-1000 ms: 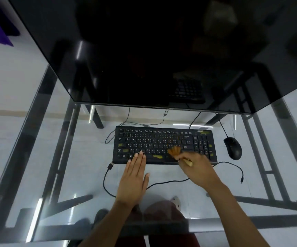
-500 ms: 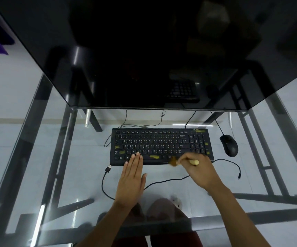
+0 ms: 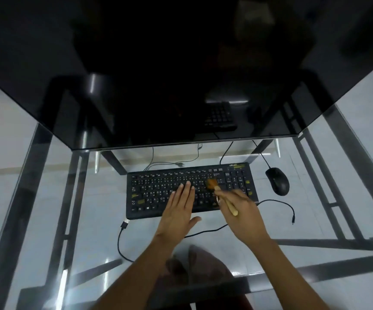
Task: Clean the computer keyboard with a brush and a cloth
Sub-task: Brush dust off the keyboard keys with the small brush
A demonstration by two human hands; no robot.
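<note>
Here, a flat black computer keyboard (image 3: 190, 191) lies on a see-through glass surface (image 3: 46, 198), in the middle and a little to the right. The left hand (image 3: 179, 209) lies flat on the keys with its fingers straight and close together. It holds nothing and just rests on the middle of the keyboard. The right hand (image 3: 241, 211) grips a small brush with a pale wooden handle (image 3: 228, 203). The brush's orange-brown bristles (image 3: 212, 183) touch the keys on the right part of the keyboard, just left of the number keys. The handle's end pokes out toward the near side, above the hand.

A black computer mouse (image 3: 277, 181) sits on the surface to the right of the keyboard, a little apart from it. A thin black cable with a plug end (image 3: 125, 224) lies loose near the keyboard's near left corner. A big dark monitor screen (image 3: 181, 63) stands on the far side, and the keyboard shows faintly in its shiny face.
</note>
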